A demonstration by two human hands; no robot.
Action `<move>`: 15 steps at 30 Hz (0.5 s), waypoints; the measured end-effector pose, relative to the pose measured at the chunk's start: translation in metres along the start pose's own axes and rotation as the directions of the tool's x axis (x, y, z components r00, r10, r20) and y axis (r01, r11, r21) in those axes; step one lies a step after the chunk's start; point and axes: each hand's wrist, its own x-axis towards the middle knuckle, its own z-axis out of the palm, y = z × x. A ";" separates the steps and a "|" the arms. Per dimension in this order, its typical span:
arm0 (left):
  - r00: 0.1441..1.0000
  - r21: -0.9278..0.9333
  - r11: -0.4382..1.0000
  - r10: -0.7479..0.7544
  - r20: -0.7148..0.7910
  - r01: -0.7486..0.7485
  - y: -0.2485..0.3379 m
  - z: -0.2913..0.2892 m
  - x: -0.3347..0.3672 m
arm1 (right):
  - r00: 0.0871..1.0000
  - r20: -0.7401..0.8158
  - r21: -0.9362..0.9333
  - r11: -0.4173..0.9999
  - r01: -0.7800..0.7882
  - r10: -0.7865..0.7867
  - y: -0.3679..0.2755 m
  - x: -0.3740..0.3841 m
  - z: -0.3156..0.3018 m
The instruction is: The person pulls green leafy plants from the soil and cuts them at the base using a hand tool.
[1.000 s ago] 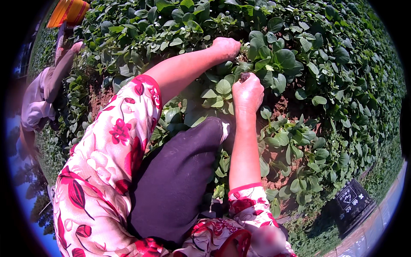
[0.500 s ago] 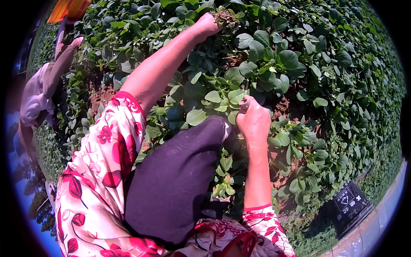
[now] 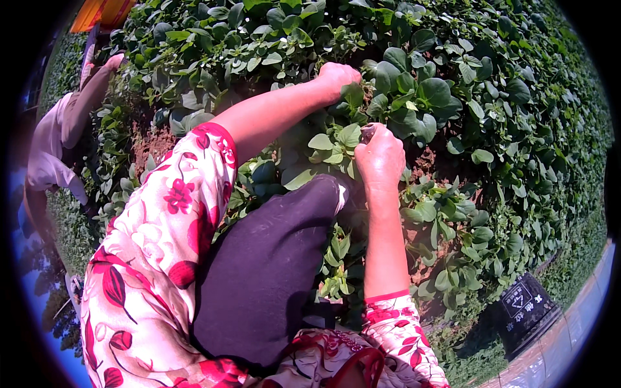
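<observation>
Dense leafy plants (image 3: 435, 92) covered reddish soil (image 3: 150, 146). Right hand (image 3: 381, 156) had its fingers clamped round a dark handle (image 3: 367, 133), apparently for firm control, near the left hand (image 3: 340, 77). Left fingers were curled together among leaves; what they gripped could not be told.

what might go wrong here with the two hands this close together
The left hand is close to the right hand, which grips a dark handle; if a blade is attached, which I can't see, it could nick the left one. The broad-leaved plant beside both hands might get torn. The bent knee, close to low leaves, could crush them.
</observation>
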 end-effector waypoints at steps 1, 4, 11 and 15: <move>0.999 0.006 1.000 -0.018 0.043 0.018 0.003 -0.003 0.000 | 1.000 -0.007 -0.025 1.000 0.003 -0.004 0.000 0.006 0.001; 0.999 -0.083 0.996 -0.027 0.039 0.030 -0.004 -0.002 -0.001 | 0.999 -0.034 -0.075 0.997 0.026 -0.028 0.004 0.018 0.007; 0.986 -0.334 0.929 -0.133 0.096 0.158 -0.009 -0.012 -0.005 | 0.973 -0.092 -0.012 0.978 0.210 -0.210 0.050 0.021 0.037; 0.983 -0.600 0.785 0.059 -0.171 -0.152 -0.030 -0.007 -0.012 | 0.982 -0.166 0.114 0.988 0.108 -0.089 0.029 0.006 -0.001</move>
